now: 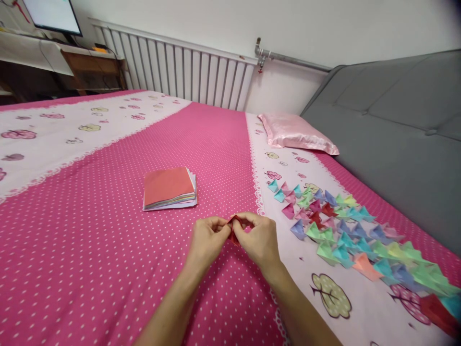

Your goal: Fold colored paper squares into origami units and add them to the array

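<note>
Both hands meet over the pink dotted bedsheet (108,250), pinching a small folded piece of red paper (233,226) between them. My left hand (208,239) grips its left side with fingers curled. My right hand (258,238) grips its right side the same way. Most of the red paper is hidden by my fingers. A stack of square coloured paper sheets (169,188), red on top, lies on the sheet just beyond my left hand.
Several folded paper boats (345,235) in many colours lie in rows on the right part of the bed. A pink satin pillow (297,132) rests by the grey headboard (396,139). A white radiator (180,72) and a desk with a monitor (54,17) stand beyond the bed.
</note>
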Tool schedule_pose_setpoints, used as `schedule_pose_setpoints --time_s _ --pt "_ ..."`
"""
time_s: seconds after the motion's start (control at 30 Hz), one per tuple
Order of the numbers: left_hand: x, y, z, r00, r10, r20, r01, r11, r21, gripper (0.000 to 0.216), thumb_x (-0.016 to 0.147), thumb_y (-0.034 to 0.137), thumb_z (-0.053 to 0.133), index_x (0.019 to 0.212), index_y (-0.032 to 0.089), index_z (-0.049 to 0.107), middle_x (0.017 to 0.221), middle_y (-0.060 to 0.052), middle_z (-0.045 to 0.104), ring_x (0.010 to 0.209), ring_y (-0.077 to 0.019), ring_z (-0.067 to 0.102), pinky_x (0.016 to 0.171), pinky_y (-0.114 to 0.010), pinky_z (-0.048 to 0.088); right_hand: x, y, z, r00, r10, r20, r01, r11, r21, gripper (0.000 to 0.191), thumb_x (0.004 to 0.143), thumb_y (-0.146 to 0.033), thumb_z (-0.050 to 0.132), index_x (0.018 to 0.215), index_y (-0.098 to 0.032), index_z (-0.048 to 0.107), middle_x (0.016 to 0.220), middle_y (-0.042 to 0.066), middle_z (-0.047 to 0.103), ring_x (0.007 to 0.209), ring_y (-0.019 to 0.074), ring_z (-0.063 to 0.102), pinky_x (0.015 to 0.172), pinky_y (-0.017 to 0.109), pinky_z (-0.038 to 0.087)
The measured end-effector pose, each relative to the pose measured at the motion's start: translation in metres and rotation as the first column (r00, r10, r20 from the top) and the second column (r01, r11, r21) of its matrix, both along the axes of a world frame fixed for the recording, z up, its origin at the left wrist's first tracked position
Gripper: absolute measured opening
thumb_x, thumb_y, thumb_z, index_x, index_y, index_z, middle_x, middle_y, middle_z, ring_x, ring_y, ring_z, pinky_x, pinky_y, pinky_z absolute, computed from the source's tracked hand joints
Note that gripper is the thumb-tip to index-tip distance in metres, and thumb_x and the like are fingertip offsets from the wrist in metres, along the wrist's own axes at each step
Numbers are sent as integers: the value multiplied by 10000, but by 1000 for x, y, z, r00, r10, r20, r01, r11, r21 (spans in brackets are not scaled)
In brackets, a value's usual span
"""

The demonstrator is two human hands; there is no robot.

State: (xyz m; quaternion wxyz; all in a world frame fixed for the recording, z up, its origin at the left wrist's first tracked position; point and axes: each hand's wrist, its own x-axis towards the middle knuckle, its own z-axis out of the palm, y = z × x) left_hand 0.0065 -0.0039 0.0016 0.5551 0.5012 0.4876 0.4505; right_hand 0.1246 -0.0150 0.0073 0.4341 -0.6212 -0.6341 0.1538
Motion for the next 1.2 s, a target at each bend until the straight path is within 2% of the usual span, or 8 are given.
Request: schedule_pose_setpoints --time_s 0.13,0.37,0.73,0.97,1.2 --pt "1 -1 2 1000 16 -10 -16 1000 -7 122 619 159 548 557 113 642 514 -52 641 484 -149 577 498 -227 424 0 0 1 1000 -7 -5 7 1000 -14 157 718 -249 544 725 -229 700 671 10 701 596 167 629 621 273 488" --pt "3 -1 1 998 48 -49 -47 999 3 127 610 158 537 549 104 635 527 -60 640 486 -145 567 499 -226 409 0 1 3 979 6 -204 -37 988 -147 170 691 -216 538 733 -197 702 655 17 702 574 169 644 590 269 507" --pt "3 -2 0 997 77 -9 -77 997 -26 121 602 181 580 543 98 645 495 -54 621 429 -114 517 451 -203 367 6 5 -5 883 71 -464 -186 960 -207 199 623 -166 571 778 -135 692 708 60 707 628 169 652 607 276 532" --pt "4 -2 1 997 80 7 -80 996 -33 120 609 181 587 538 97 636 488 -48 609 427 -107 506 452 -202 365 9 4 -3 856 93 -509 -239 943 -230 228 597 -143 585 803 -113 680 724 73 700 633 167 640 620 296 532" --pt "2 -2 -2 996 79 33 -77 995 -58 121 599 195 601 543 93 633 499 -56 613 442 -116 515 476 -216 380 11 3 0 838 138 -527 -304 922 -242 266 575 -141 642 838 -103 670 778 93 705 704 189 652 700 336 527"
